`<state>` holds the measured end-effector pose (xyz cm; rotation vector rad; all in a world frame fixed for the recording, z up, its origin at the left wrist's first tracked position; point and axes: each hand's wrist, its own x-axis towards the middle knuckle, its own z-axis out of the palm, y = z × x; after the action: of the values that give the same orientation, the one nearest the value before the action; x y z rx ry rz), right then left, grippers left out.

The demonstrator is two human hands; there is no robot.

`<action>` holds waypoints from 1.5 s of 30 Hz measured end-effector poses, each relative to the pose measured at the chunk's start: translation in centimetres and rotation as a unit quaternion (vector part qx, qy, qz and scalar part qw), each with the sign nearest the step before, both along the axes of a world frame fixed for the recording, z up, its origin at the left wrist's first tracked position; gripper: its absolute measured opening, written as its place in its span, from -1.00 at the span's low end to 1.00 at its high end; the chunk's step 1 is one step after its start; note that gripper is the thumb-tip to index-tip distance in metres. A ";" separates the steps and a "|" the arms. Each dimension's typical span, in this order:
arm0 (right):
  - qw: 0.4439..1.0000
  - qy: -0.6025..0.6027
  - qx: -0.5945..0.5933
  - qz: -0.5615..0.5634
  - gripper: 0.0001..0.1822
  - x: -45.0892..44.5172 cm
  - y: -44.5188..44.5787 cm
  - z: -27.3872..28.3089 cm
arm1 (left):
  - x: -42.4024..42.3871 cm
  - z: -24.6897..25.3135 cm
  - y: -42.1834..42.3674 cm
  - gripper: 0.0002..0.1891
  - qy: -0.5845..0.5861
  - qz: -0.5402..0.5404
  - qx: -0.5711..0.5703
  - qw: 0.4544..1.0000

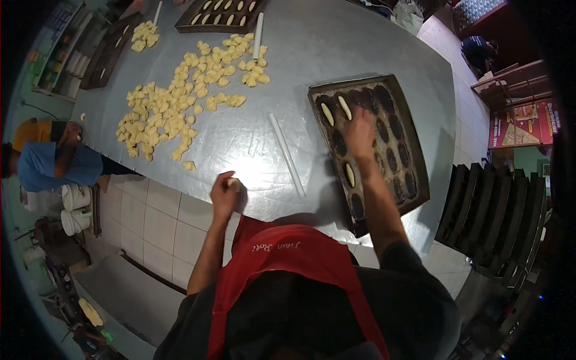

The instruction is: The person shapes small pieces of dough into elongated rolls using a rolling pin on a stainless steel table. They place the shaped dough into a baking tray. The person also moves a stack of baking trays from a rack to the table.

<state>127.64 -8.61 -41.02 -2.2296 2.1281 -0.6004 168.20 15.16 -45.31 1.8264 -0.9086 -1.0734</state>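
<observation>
My right hand point(361, 130) reaches down into a dark metal baking tray point(418, 180) with oval marks, close to its upper left part. Its fingertips are hard to make out, so whether they hold dough is hidden. Beside them lie two rolled dough pieces point(345, 108); another rolled piece point(350, 175) lies lower in the tray. My left hand point(227, 193), by the table's near edge, has its fingers closed around a small pale dough piece point(233, 182). Between my hands a white rolling rod point(287, 155) rests on the metal table. Many dough lumps point(157, 112) are spread left of it.
A second tray point(216, 28) of rolled dough stands at the far side, with a white rod point(258, 38) near it. Another tray point(105, 54) is at the far left. A co-worker in blue point(58, 164) stands at the left edge. Stacked trays point(490, 216) stand at the right.
</observation>
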 end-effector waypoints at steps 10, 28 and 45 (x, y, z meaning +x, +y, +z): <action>0.966 -0.153 0.104 0.182 -0.53 12.2 13.8 -2.1 | -9.3 3.6 -1.3 -0.48 -0.369 -0.283 -0.211 0.860; 0.920 -0.247 0.139 0.269 -0.70 10.6 19.9 -3.3 | -6.2 3.6 3.7 -0.29 -0.378 -0.434 -0.168 0.800; 0.947 -0.010 0.116 0.298 -0.88 17.5 15.9 -1.3 | -7.6 3.7 4.1 -0.54 -0.292 -0.324 -0.214 0.874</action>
<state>145.13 7.28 -42.33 -2.5116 1.3028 -0.3158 160.61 19.28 -41.62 1.4949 -2.0495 -0.5806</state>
